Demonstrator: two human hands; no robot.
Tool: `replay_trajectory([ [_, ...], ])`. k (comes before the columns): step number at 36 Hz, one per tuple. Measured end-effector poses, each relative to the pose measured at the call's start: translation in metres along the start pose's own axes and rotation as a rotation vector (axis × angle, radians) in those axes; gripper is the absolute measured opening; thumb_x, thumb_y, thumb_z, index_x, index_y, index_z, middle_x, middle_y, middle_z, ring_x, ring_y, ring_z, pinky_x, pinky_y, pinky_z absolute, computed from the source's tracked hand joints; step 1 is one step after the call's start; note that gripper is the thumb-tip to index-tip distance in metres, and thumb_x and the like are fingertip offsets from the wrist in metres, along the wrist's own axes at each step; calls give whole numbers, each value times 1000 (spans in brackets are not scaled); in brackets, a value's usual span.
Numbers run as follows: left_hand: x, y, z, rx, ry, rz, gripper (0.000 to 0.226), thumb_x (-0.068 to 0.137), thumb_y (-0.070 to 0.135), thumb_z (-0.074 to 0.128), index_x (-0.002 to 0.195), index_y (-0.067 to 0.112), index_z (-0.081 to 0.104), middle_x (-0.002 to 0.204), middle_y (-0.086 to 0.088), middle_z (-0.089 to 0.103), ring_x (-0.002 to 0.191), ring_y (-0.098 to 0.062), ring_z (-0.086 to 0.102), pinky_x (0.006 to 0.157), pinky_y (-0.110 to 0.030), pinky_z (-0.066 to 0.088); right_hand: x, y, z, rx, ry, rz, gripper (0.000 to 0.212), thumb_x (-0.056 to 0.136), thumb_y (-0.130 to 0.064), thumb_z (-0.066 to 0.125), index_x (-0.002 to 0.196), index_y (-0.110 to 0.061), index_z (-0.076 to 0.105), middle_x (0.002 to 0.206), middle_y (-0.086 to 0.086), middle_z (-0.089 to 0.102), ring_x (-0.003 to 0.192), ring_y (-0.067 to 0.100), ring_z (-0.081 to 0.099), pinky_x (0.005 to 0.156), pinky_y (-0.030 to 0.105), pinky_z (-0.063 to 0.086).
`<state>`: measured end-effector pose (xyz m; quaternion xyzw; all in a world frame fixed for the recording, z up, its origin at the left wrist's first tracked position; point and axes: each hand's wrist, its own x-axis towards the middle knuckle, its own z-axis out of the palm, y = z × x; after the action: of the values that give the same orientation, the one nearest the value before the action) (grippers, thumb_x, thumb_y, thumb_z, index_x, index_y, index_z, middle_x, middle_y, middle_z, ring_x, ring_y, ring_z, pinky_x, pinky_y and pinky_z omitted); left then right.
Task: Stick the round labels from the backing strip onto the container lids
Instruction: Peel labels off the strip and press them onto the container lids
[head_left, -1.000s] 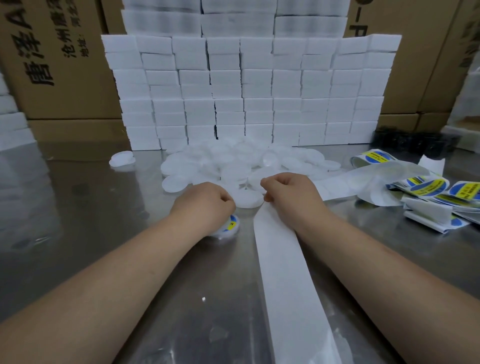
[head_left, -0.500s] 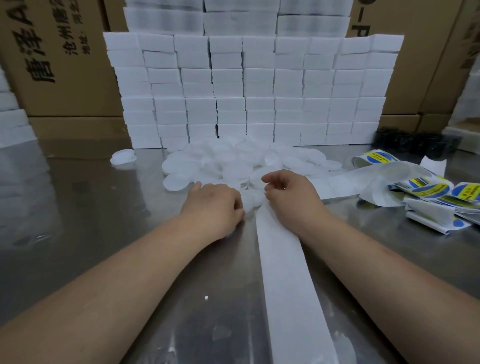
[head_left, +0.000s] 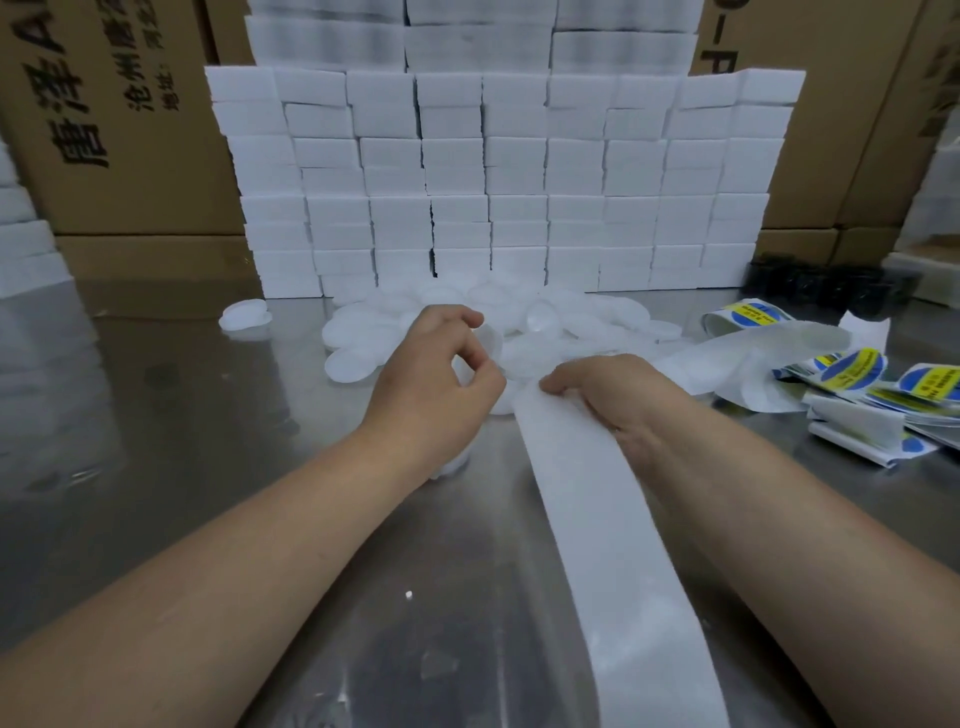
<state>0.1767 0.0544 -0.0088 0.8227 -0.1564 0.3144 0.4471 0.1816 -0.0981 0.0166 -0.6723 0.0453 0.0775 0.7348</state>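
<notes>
Shiny steel table (head_left: 208, 415), white foam blocks (head_left: 519, 182) stacked behind. My right hand (head_left: 618, 395) grips the white paper backing strip (head_left: 597, 519). My left hand (head_left: 431, 379) curls over the translucent round lids (head_left: 363, 332), probably fetching one, though I cannot tell if it holds any. Next I must peel a blue-and-yellow round label (head_left: 852, 369).

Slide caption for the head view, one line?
Left hand pinches a round white plastic lid; right hand grips the white paper backing strip.
</notes>
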Motion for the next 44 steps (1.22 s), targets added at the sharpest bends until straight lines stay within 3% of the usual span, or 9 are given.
replay_trajectory([
  [3, -1, 2, 1, -12, -14, -1, 32, 76, 14, 56, 52, 32, 46, 101, 32, 50, 98, 14, 48, 72, -15, 35, -3, 0, 4, 148, -164, 74, 16, 82, 13, 45, 76, 2, 55, 65, 13, 57, 45, 22, 58, 41, 23, 49],
  [9, 0, 7, -1, 42, -52, -50, 4, 71, 35, 46, 70, 33, 44, 95, 21, 53, 88, 2, 47, 74, -8, 35, 0, 3, 5, 65, -209, -23, 26, 73, 15, 40, 84, -4, 53, 76, 13, 45, 63, 26, 45, 58, 28, 40],
  [12, 2, 5, -2, 104, -91, -85, 37, 67, 41, 38, 101, 38, 52, 101, 14, 56, 91, -7, 48, 79, -23, 40, -1, 4, 6, 0, -236, -77, 38, 70, 16, 38, 100, 7, 60, 84, 16, 48, 73, 29, 46, 62, 31, 39],
  [15, 1, 7, -4, 192, -110, -47, 58, 68, 43, 37, 122, 37, 55, 100, 14, 57, 100, -10, 46, 86, -23, 35, -2, 5, 7, -9, -284, -111, 45, 72, 15, 36, 110, 8, 57, 86, 16, 53, 76, 28, 49, 66, 33, 41],
  [22, 0, 9, -5, 248, -65, 34, 35, 72, 53, 55, 92, 27, 65, 86, 18, 51, 96, -11, 44, 80, -21, 31, -4, 6, 4, 89, -346, -82, 9, 82, -8, 45, 82, -7, 54, 77, 9, 53, 65, 21, 54, 66, 28, 44],
  [26, 0, 8, -4, 257, -92, 40, 33, 66, 48, 63, 92, 28, 61, 92, 13, 53, 97, -11, 48, 82, -22, 33, 2, 8, 4, 60, -245, -94, 22, 86, -24, 57, 96, -5, 64, 87, 9, 61, 77, 20, 61, 72, 29, 45],
  [29, 1, 9, -4, 240, -89, 43, 24, 66, 47, 63, 81, 33, 50, 88, 14, 51, 93, -11, 48, 81, -23, 35, 2, 8, 6, -58, -145, -168, 6, 84, -13, 60, 84, -7, 63, 83, 13, 57, 74, 24, 55, 67, 32, 43],
  [33, 3, 6, -4, 247, -71, 11, 23, 71, 36, 61, 69, 38, 38, 80, 17, 45, 88, -11, 45, 73, -19, 29, 4, 7, 3, -120, -72, -252, 22, 79, 2, 56, 61, -10, 57, 67, 10, 56, 69, 24, 49, 67, 34, 38],
  [44, 3, 3, -3, 215, -54, 4, 21, 87, 11, 50, 95, 21, 67, 98, 9, 51, 102, -18, 51, 86, -25, 37, 8, 10, 3, -236, -171, -277, 33, 70, 11, 45, 79, -11, 67, 73, 9, 64, 69, 26, 59, 69, 32, 46],
])
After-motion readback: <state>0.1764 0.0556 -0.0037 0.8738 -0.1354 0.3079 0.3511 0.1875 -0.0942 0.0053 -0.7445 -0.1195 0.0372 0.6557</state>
